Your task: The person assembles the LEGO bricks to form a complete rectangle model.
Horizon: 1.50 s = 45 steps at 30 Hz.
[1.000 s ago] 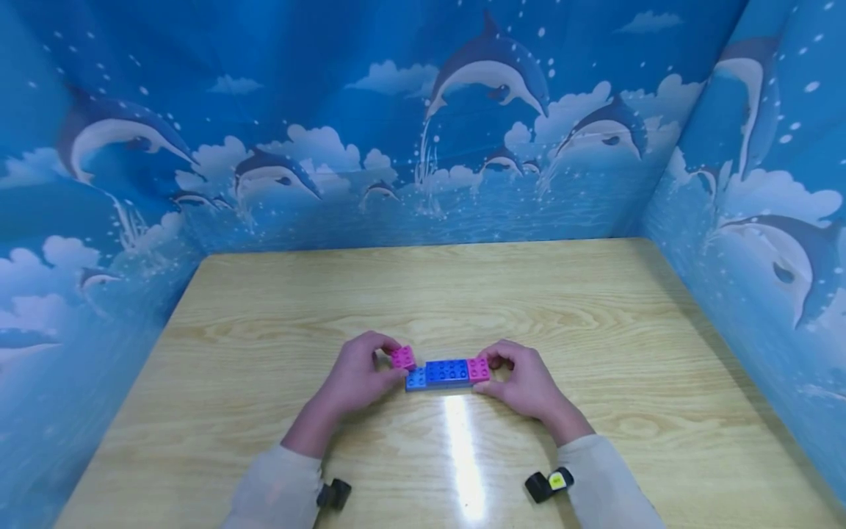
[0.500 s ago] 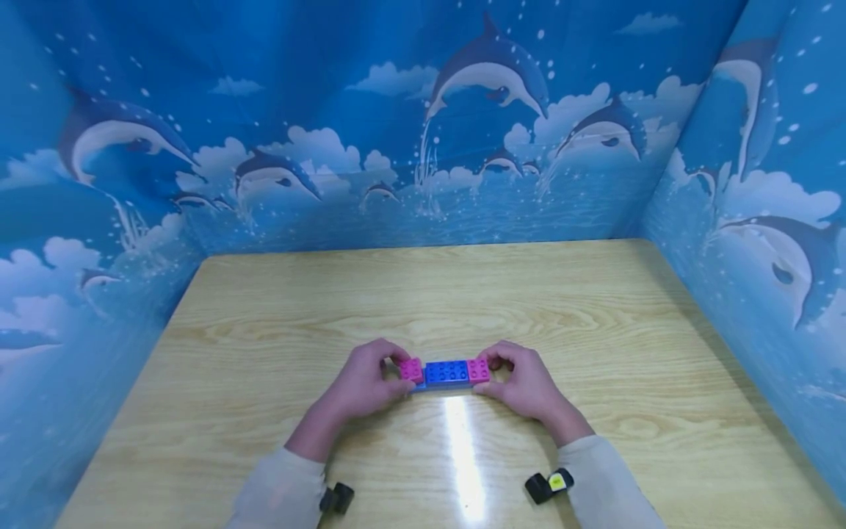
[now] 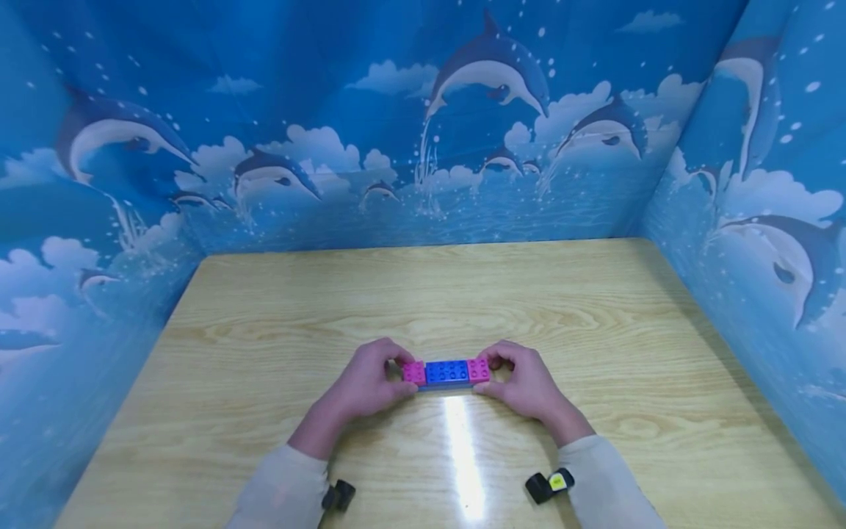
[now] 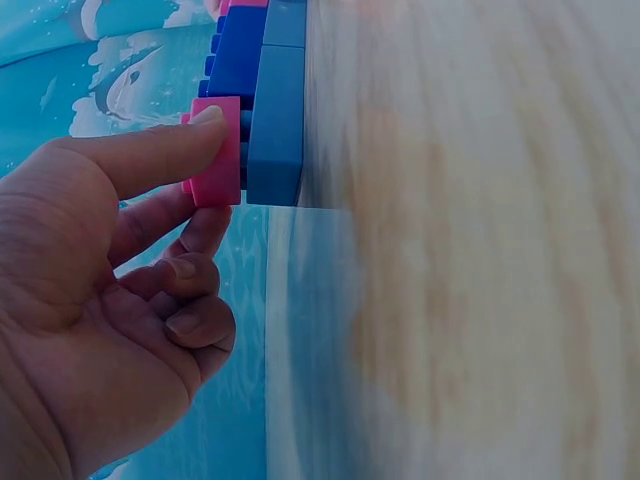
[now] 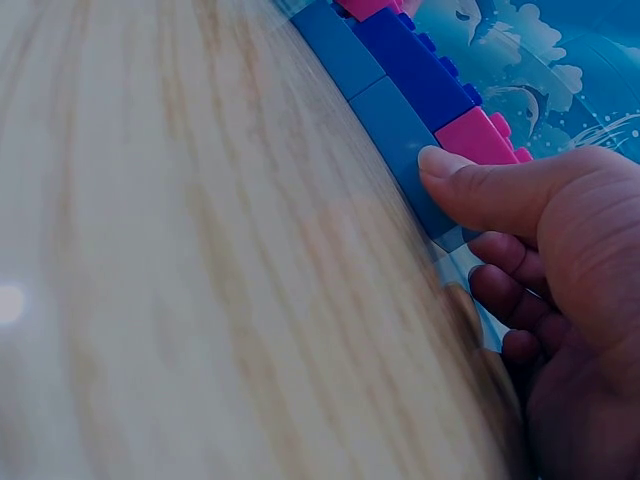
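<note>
My left hand (image 3: pixel 370 380) pinches a small pink brick (image 4: pixel 215 165) between thumb and fingers. That brick sits over the left end of a row of lighter blue bricks (image 4: pixel 278 140); a thin gap with studs shows between them in the left wrist view. A dark blue brick (image 3: pixel 446 372) lies on the middle of the row, right beside the held brick. Another pink brick (image 3: pixel 479 370) is fitted at the right end. There my right hand (image 3: pixel 529 380) grips the lighter blue brick (image 5: pixel 400 140), its thumb on the near side; its fingertips behind are partly hidden.
The bricks rest on a wood-grain table (image 3: pixel 423 294). A blue dolphin-print cloth (image 3: pixel 370 147) hangs behind it and at both sides. Black devices are strapped at the left wrist (image 3: pixel 339 497) and right wrist (image 3: pixel 550 485).
The left hand has brought its pink brick right and over the row's left end, turning it in line and covering the lighter blue studs. The right hand has stayed put.
</note>
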Available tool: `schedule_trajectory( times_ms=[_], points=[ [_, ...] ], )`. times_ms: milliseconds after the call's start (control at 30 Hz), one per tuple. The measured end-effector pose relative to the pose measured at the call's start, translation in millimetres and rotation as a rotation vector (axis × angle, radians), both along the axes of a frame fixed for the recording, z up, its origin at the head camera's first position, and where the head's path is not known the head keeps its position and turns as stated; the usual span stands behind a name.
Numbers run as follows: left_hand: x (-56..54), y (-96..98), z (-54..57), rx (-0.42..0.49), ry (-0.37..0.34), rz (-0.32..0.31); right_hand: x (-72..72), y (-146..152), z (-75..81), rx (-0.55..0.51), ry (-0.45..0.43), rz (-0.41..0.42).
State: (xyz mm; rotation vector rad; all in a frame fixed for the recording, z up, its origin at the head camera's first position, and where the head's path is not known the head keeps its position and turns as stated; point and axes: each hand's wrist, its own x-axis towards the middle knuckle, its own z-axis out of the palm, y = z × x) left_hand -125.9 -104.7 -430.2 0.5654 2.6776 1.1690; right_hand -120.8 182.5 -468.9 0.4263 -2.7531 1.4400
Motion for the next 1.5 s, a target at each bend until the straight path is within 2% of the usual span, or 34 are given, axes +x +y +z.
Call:
schedule_trajectory(
  times_ms=[267,600,833,967,1200,1500],
  points=[
    [-2.4,2.6,2.4,-0.061,0.016,-0.023,-0.7,-1,-0.4,-0.002,-0.005,0.007],
    [-5.4,5.0,3.8,-0.084,-0.032,-0.003,-0.6,0,1.1,-0.019,-0.006,0.016],
    [-5.5,6.8,0.3,-0.064,0.017,-0.002,-1.0,0,1.2,-0.021,-0.007,0.013],
    [-4.4,6.4,-4.0,-0.035,0.016,0.022,-1.4,1,1.4,-0.023,0.001,0.015],
    [0.4,2.9,-11.9,0.091,-0.058,0.116,-1.7,0,0.9,-0.011,-0.013,0.01],
    [5.0,5.1,-14.1,0.085,-0.073,0.162,-1.3,0,-0.4,-0.014,0.003,0.003]
  ],
)
